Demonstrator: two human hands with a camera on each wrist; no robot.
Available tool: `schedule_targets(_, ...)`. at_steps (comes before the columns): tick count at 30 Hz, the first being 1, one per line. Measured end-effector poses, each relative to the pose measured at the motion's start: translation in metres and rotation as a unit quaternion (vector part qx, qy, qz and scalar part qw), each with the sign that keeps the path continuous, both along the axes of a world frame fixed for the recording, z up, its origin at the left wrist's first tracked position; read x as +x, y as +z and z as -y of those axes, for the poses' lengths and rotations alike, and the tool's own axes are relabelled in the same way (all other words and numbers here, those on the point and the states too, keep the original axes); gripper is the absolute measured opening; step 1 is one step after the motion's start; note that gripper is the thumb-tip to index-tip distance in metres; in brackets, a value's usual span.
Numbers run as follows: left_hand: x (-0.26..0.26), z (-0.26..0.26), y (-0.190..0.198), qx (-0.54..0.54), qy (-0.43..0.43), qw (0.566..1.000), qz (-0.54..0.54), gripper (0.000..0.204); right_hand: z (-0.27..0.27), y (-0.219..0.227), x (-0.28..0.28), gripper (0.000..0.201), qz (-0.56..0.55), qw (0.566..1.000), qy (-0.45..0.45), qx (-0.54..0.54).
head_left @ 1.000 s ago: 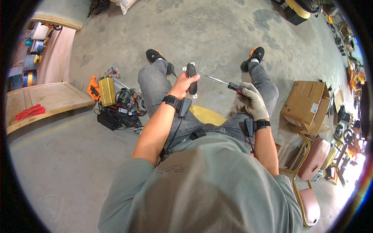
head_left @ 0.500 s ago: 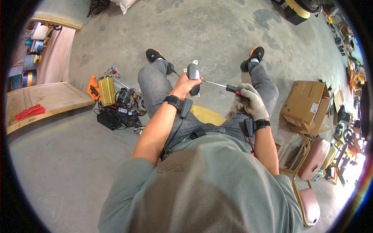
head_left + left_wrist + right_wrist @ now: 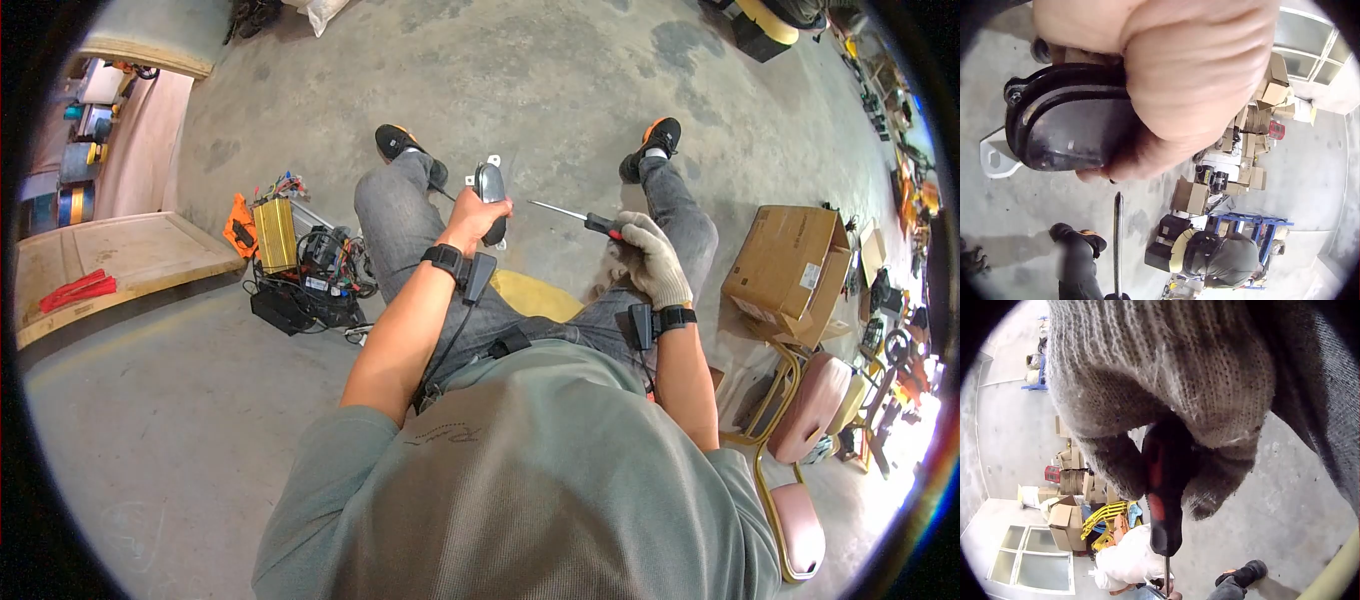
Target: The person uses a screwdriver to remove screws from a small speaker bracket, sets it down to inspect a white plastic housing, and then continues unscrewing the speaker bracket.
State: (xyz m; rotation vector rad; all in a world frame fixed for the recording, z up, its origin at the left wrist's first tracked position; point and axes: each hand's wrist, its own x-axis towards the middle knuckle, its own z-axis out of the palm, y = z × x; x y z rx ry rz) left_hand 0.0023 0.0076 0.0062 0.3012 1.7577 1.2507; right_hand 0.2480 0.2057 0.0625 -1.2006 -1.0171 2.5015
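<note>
My bare left hand (image 3: 474, 218) grips a dark oval part (image 3: 490, 184) with white metal tabs at its ends. In the left wrist view the part (image 3: 1072, 125) shows a glossy black face, a screw at its rim and a white tab (image 3: 999, 156). The gloved right hand (image 3: 648, 258) holds a screwdriver by its black and red handle (image 3: 603, 226). Its shaft (image 3: 558, 209) points left, the tip a short way from the left hand and apart from the part. In the right wrist view gloved fingers (image 3: 1210, 494) curl round the handle (image 3: 1163, 487).
To the left lie a gold box (image 3: 275, 235), tangled wires and a black adapter (image 3: 282, 308) on the floor. Beyond them is a wooden board (image 3: 140, 262) with red gloves (image 3: 78, 290). A cardboard box (image 3: 783, 262) and a chair with pink pads (image 3: 812, 408) stand at the right.
The screwdriver first moved left until its tip was at the part by the left thumb, then drew back to the right. The left hand tilted the part slightly.
</note>
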Motion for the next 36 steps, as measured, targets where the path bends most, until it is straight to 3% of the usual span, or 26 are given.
schedule_targets(6,0.002,0.0,-0.001,-0.007,0.021,0.999,0.027,0.013,0.0,0.003,0.0,0.025,0.003,1.0,-0.004,-0.004)
schedule_targets(12,-0.004,0.002,-0.009,0.061,0.039,0.988,0.135,0.024,0.0,0.005,-0.001,0.028,-0.01,0.999,-0.021,0.023)
schedule_targets(14,-0.004,0.003,-0.006,0.127,0.107,0.949,0.269,0.031,-0.001,0.002,0.0,0.028,-0.009,1.0,-0.021,0.014)
schedule_targets(16,-0.007,0.004,-0.015,0.138,0.107,0.938,0.3,0.034,-0.002,0.002,0.0,0.029,-0.009,1.0,-0.022,0.005)
schedule_targets(18,-0.008,0.005,-0.019,0.186,0.031,0.931,0.312,0.034,-0.002,0.002,0.001,0.03,0.005,1.0,-0.027,-0.005)
schedule_targets(27,0.002,0.001,-0.008,0.127,-0.112,0.972,0.162,0.04,0.0,0.009,0.0,0.034,0.002,1.0,0.002,0.028)
schedule_targets(36,0.005,-0.001,0.0,0.099,-0.126,0.978,0.13,0.047,0.0,0.009,0.0,0.032,0.009,0.999,0.007,0.035)
